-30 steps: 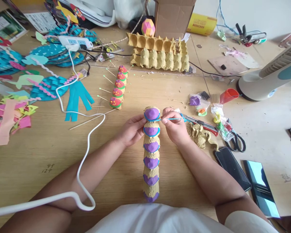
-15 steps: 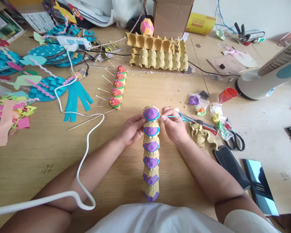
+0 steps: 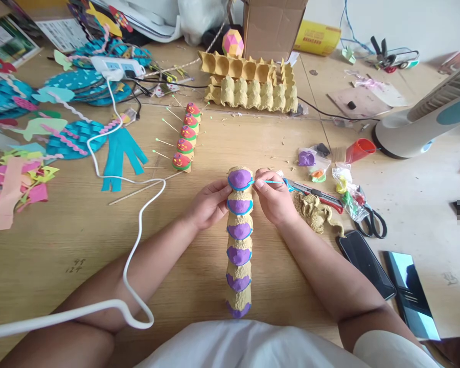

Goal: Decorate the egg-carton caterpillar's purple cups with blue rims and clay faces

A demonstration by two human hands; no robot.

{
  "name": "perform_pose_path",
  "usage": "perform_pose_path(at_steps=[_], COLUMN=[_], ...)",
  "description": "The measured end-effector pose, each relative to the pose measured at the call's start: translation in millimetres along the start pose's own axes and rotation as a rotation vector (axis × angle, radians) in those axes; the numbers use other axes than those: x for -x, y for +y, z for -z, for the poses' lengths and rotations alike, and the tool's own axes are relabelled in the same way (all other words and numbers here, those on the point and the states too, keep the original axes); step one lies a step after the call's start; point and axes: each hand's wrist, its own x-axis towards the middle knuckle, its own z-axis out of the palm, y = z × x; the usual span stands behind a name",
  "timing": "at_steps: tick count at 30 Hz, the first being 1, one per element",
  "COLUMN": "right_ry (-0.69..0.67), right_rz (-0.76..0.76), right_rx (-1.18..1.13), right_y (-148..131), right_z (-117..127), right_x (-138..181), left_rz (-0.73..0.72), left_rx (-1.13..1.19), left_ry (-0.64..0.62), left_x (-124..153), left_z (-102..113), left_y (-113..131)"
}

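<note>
In front of me a strip of egg carton cups (image 3: 239, 244) lies lengthwise on the table. Each cup carries a patch of purple clay (image 3: 239, 179), most of them edged below with blue. My left hand (image 3: 211, 203) grips the far end of the strip at its left side, thumb and fingers pinched on the edge. On the other side my right hand (image 3: 273, 198) pinches a thin blue modelling tool (image 3: 270, 181). Its tip touches the right end of the blue edging on the farthest cup.
A finished red-and-green carton caterpillar (image 3: 186, 137) with toothpicks stands behind left. Egg cartons (image 3: 258, 94) lie at the back. A white cable (image 3: 140, 220) crosses my left arm. Right are a utility knife (image 3: 314, 191), scissors (image 3: 371, 221), a phone (image 3: 366, 263) and a fan (image 3: 417, 115).
Almost nothing differs. The tool and both hands keep nearly the same place at the farthest cup, and the white cable has shifted very slightly.
</note>
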Motion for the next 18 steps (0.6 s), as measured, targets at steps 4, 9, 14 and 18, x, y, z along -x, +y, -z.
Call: perform_pose_path(at_steps=[4,9,14,18], right_ry=[0.013,-0.019,0.016,-0.009], right_rz=[-0.036,-0.034,0.05,0.167], right_rx=[-0.041,-0.047,0.031,0.247], right_y=[0.4,0.8,-1.5,-4.3], right_z=[-0.3,-0.6,3.5,4.2], right_x=[0.3,0.0,3.9,9.2], left_rz=[-0.006,-0.006,-0.079,-0.17], left_rx=[0.021,0.013,-0.022,-0.076], left_ry=[-0.008,-0.005,0.025,0.12], left_x=[-0.2,0.2,-2.2,-5.1], left_z=[-0.3,0.7,4.9,8.4], left_y=[0.1,-0.6,-3.7,-5.7])
